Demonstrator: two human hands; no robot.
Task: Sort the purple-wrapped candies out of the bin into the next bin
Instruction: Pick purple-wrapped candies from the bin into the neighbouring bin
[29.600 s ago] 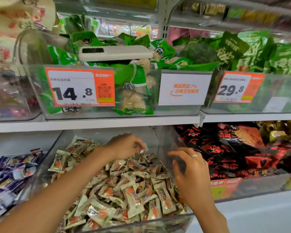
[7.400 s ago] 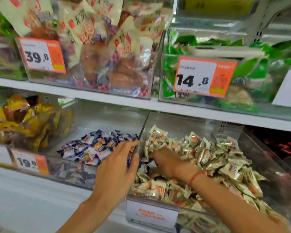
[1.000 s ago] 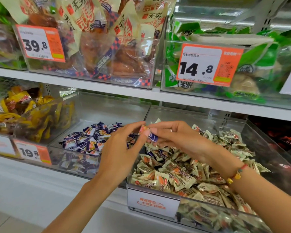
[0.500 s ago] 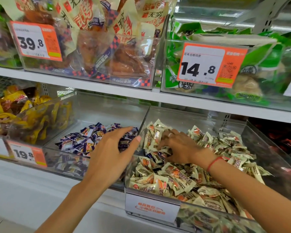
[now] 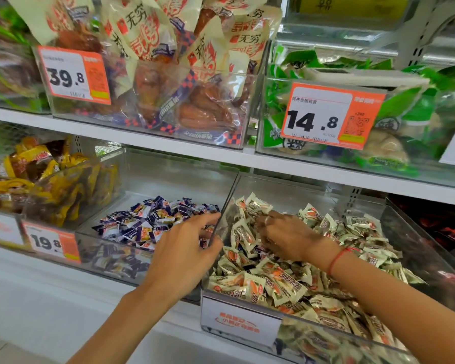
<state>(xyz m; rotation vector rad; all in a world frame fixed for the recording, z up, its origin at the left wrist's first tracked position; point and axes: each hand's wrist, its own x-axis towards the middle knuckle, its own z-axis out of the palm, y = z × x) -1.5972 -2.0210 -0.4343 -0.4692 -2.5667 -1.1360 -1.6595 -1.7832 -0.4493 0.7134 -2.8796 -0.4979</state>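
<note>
Purple-wrapped candies [image 5: 153, 222] lie heaped in the clear left bin [image 5: 111, 248]. The clear right bin [image 5: 410, 248] holds a pile of cream and orange wrapped candies [image 5: 273, 282]. My left hand [image 5: 184, 256] hovers palm down at the wall between the two bins. Its fingers are spread toward the purple heap and hold nothing. My right hand [image 5: 286, 235], with a red cord on its wrist, is palm down in the cream pile with its fingertips buried. A dark purple bit shows under its fingers, and whether it grips anything is hidden.
A bin of yellow snack packs [image 5: 45, 179] stands left of the purple bin, which carries a 19.8 price tag [image 5: 50, 241]. The white shelf [image 5: 168, 145] just above carries bins tagged 39.8 and 14.8. Red and black packs [image 5: 444, 227] fill the bin at far right.
A second ago both hands met above the divider with a purple candy between them. Since then the left hand went over the purple bin and came away with nothing, and the right returned into the cream pile.
</note>
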